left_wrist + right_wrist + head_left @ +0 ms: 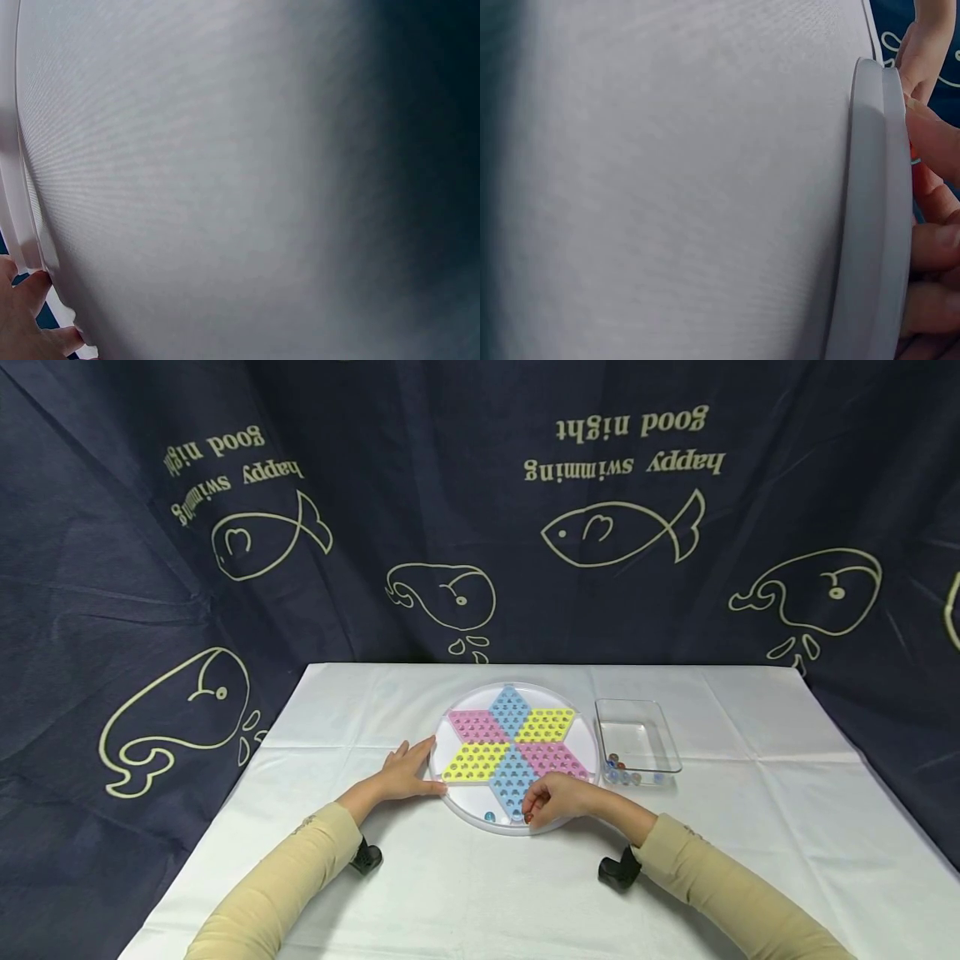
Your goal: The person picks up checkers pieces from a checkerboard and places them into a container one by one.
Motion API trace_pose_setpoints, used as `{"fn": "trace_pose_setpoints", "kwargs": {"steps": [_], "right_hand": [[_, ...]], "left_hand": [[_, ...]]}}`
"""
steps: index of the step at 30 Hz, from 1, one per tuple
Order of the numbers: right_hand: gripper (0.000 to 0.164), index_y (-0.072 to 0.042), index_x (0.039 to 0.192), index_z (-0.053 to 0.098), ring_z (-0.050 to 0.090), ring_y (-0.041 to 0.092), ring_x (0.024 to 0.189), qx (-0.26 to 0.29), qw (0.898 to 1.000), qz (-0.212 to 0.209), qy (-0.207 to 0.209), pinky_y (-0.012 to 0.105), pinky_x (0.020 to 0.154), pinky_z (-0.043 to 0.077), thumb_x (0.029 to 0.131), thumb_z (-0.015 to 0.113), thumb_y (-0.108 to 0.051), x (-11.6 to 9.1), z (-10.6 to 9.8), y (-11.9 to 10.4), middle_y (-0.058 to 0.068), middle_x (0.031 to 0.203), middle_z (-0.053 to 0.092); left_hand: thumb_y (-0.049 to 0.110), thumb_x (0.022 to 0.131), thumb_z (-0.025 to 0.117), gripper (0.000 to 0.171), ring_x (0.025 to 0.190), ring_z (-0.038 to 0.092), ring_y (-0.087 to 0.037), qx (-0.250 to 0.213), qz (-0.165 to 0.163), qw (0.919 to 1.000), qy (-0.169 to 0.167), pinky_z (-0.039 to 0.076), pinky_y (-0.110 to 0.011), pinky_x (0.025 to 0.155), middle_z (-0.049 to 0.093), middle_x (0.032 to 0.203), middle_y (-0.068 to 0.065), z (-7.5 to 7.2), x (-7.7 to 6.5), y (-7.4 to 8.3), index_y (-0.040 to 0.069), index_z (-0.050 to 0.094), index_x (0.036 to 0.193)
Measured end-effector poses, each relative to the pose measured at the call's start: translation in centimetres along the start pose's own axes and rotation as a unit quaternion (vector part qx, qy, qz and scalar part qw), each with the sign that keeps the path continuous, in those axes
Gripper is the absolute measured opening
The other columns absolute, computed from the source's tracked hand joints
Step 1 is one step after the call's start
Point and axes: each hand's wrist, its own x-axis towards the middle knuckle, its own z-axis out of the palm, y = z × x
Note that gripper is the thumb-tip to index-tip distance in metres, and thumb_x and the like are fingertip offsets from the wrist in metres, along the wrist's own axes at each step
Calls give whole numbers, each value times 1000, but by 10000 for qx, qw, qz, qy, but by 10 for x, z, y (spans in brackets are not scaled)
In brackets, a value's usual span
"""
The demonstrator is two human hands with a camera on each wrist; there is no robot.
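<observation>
A round white Chinese checkers board (467, 800) carries a star of blue, yellow and pink points dotted with holes. My right hand (558, 797) is over the near edge, thumb and fingertips pinching a reddish-brown marble (528, 817) close to the tip of the near blue point. Curled fingers (934, 244) show beside the board's rim (866, 225) in the right wrist view. At the left rim, my left hand (405, 773) has its fingers spread and its fingertips at the edge. A light blue marble (490, 817) lies on the board's white border, left of the blue tip.
To the right of the board stands a clear rectangular container (637, 735) with several marbles (622, 775) gathered at its near side. A white cloth (480, 893) covers the table. Behind it hangs a dark blue curtain (450, 485) printed with fish and whales.
</observation>
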Motion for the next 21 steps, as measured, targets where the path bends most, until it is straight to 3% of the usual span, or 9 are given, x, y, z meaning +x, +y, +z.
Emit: {"fn": "trace_pose_setpoints", "kwargs": {"steps": [6, 21], "right_hand": [[17, 4, 84, 66, 54, 3, 64, -93, 9999, 62, 67, 15, 60, 46, 70, 73, -2, 0, 1, -1, -2, 71, 63], [19, 3, 90, 65, 56, 7, 67, 442, 9982, 371, 132, 16, 58, 47, 75, 71, -5, -4, -10, -3, -1, 76, 64]], "left_hand": [[51, 76, 67, 100, 136, 2, -47, 10, -33, 10000, -39, -1, -60, 109, 17, 152, -15, 1, 0, 0, 6, 13, 147], [51, 76, 67, 100, 136, 2, -48, 8, 22, 10000, -14, -1, -61, 108, 18, 151, -16, 1, 1, -2, 5, 13, 147]]}}
